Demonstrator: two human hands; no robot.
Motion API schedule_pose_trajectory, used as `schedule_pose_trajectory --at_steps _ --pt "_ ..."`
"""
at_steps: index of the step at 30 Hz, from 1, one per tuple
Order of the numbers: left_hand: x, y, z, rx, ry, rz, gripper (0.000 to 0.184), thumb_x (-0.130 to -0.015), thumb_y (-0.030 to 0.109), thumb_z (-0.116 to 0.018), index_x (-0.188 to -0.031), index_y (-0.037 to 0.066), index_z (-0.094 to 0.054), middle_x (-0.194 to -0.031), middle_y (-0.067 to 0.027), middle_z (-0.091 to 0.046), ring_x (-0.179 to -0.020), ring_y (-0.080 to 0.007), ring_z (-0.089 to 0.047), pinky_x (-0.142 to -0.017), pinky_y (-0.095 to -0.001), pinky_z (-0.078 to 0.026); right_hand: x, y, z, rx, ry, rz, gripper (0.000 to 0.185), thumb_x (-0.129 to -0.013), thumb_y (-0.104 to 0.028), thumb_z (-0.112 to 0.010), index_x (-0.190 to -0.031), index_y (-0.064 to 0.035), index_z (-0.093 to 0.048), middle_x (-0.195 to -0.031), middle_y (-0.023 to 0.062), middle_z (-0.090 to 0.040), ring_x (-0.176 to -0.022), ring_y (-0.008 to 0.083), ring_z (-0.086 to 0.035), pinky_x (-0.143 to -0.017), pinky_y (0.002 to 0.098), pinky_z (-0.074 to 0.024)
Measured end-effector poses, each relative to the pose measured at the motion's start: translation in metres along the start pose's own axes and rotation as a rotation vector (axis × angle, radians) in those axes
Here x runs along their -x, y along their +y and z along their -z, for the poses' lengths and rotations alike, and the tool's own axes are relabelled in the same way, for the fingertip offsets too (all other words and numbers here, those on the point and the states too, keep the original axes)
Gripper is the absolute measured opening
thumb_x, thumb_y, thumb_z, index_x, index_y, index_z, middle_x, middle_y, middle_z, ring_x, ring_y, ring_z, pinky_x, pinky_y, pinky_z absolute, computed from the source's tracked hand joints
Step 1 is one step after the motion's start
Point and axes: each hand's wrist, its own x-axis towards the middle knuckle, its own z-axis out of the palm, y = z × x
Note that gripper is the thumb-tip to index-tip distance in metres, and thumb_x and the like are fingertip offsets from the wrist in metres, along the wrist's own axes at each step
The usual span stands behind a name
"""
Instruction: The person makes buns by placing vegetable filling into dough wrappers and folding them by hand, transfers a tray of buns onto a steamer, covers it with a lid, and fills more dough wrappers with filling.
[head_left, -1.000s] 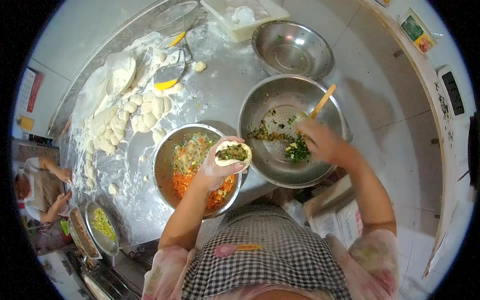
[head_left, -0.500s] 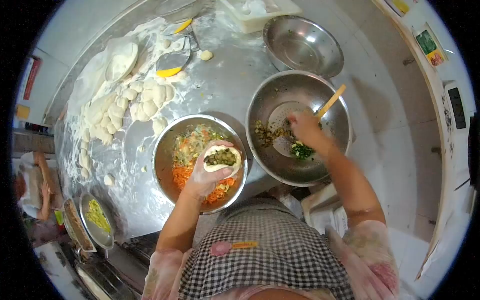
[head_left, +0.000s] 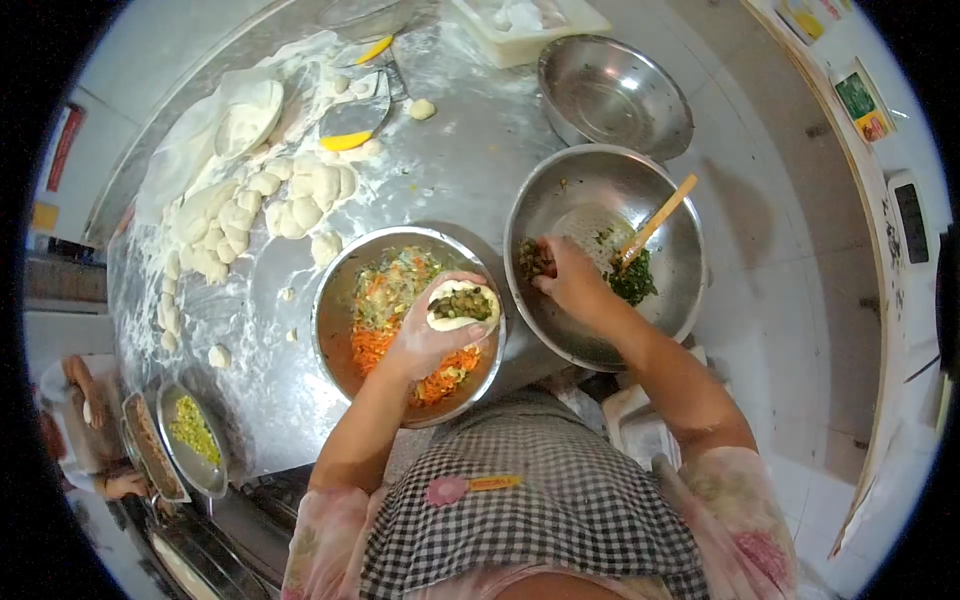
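My left hand (head_left: 420, 338) cups a round dough wrapper (head_left: 436, 320), its pale rim raised around a mound of greenish-brown chopped filling (head_left: 461, 304). Below it stands a steel bowl (head_left: 326, 345) of shredded orange carrot and pale chopped vegetable. My right hand (head_left: 575, 285) reaches into the large steel bowl (head_left: 660, 335), fingers pinched together at brownish chopped filling (head_left: 530, 258) by the left wall; the fingertips are partly hidden. Chopped greens (head_left: 634, 277) lie to the right of this hand, under a wooden-handled utensil (head_left: 660, 218) leaning on the rim.
Floured dough pieces (head_left: 320, 187) cover the table's left side near a white plate (head_left: 250, 118) and a yellow-edged scraper (head_left: 347, 140). Another steel bowl (head_left: 615, 95) stands behind. At lower left, a pan of yellow-green chopped food (head_left: 195, 430) sits near another person's arm (head_left: 85, 390).
My right hand has moved left and down within the large bowl, from its middle to the brownish filling. The chopped greens look more spread out. My left hand still holds the filled wrapper.
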Motion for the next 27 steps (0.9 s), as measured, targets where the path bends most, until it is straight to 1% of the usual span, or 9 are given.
schedule_pose_trajectory --at_steps 2,3,7,10,13,19,22,25,27 --pt "-0.006 0.01 0.004 -0.179 -0.009 0.018 0.053 -0.069 0.015 -0.075 -0.113 0.004 -0.048 -0.1 -0.0049 -0.056 -0.09 -0.0127 -0.055 -0.079 -0.0263 -0.046 -0.001 0.001 -0.002 -0.052 0.032 0.06 0.051 -0.074 -0.001 -0.063 -0.121 -0.0013 -0.043 -0.116 0.0194 -0.049 -0.101 0.0296 -0.055 -0.087 0.0349 -0.0454" --pt "-0.009 0.006 0.009 -0.095 0.015 0.126 0.057 -0.066 0.008 -0.074 -0.116 0.005 -0.046 -0.102 -0.0066 -0.055 -0.094 -0.0156 -0.055 -0.082 -0.0285 -0.047 -0.001 0.0 -0.004 -0.029 0.053 0.102 0.051 -0.074 0.0 -0.063 -0.121 -0.0023 -0.043 -0.116 0.0182 -0.05 -0.099 0.0283 -0.055 -0.086 0.0337 -0.0459" --pt "-0.02 0.013 0.009 -0.185 0.018 0.11 0.059 -0.067 0.013 -0.077 -0.117 0.006 -0.046 -0.104 -0.0058 -0.055 -0.096 -0.0145 -0.055 -0.084 -0.0271 -0.045 -0.003 -0.003 -0.002 -0.195 -0.011 0.101 0.051 -0.073 0.002 -0.063 -0.121 -0.0047 -0.045 -0.114 0.0143 -0.053 -0.095 0.0235 -0.058 -0.082 0.0314 -0.0475" --pt "-0.03 0.013 0.01 -0.475 -0.006 0.007 0.06 -0.066 0.014 -0.077 -0.117 0.005 -0.045 -0.105 -0.0056 -0.055 -0.097 -0.0139 -0.054 -0.085 -0.0269 -0.044 -0.003 -0.006 0.0 -0.208 -0.02 0.102 0.049 -0.074 0.003 -0.062 -0.12 -0.0029 -0.045 -0.113 0.0145 -0.054 -0.094 0.022 -0.058 -0.082 0.0315 -0.0474" --pt "-0.04 0.012 0.011 -0.558 -0.065 -0.049 0.061 -0.066 0.016 -0.078 -0.116 0.005 -0.045 -0.104 -0.0051 -0.055 -0.097 -0.0133 -0.053 -0.086 -0.0268 -0.042 -0.004 0.001 -0.008 -0.2 0.043 0.142 0.046 -0.075 0.003 -0.062 -0.118 -0.0018 -0.046 -0.11 0.0131 -0.055 -0.091 0.0194 -0.058 -0.08 0.0303 -0.0477" --pt "-0.049 0.005 0.011 -0.501 -0.136 -0.078 0.061 -0.067 0.017 -0.078 -0.116 0.006 -0.043 -0.103 -0.0049 -0.055 -0.098 -0.0126 -0.052 -0.086 -0.0267 -0.042 -0.003 -0.012 -0.003 -0.574 -0.042 0.076 0.041 -0.074 0.0 -0.063 -0.112 -0.0014 -0.05 -0.106 0.0125 -0.058 -0.092 0.0214 -0.06 -0.081 0.0312 -0.0479" --pt "-0.047 0.012 0.006 -0.486 -0.132 -0.061 0.061 -0.067 0.017 -0.077 -0.116 0.006 -0.043 -0.103 -0.0053 -0.056 -0.096 -0.0129 -0.053 -0.085 -0.0273 -0.043 0.004 -0.041 0.011 -0.584 -0.062 0.104 0.037 -0.074 0.0 -0.061 -0.11 -0.0021 -0.051 -0.103 0.0131 -0.057 -0.088 0.0256 -0.06 -0.078 0.0325 -0.0488" --pt "-0.043 0.022 0.0 -0.569 -0.115 -0.094 0.06 -0.067 0.017 -0.077 -0.115 0.006 -0.043 -0.103 -0.0057 -0.056 -0.096 -0.0132 -0.053 -0.084 -0.0279 -0.043 0.011 -0.074 0.028 0.103 0.033 0.434 0.034 -0.076 -0.003 -0.058 -0.11 -0.0033 -0.051 -0.098 0.0147 -0.054 -0.085 0.0307 -0.059 -0.075 0.0362 -0.0491" --pt "-0.044 0.024 0.001 -0.714 -0.088 -0.144 0.059 -0.067 0.018 -0.077 -0.115 0.006 -0.044 -0.103 -0.0059 -0.056 -0.096 -0.0132 -0.053 -0.084 -0.0283 -0.043 0.014 -0.086 0.032 0.079 0.064 0.484 0.034 -0.077 -0.006 -0.057 -0.11 -0.0043 -0.051 -0.097 0.0155 -0.053 -0.085 0.0334 -0.057 -0.075 0.0389 -0.0477"
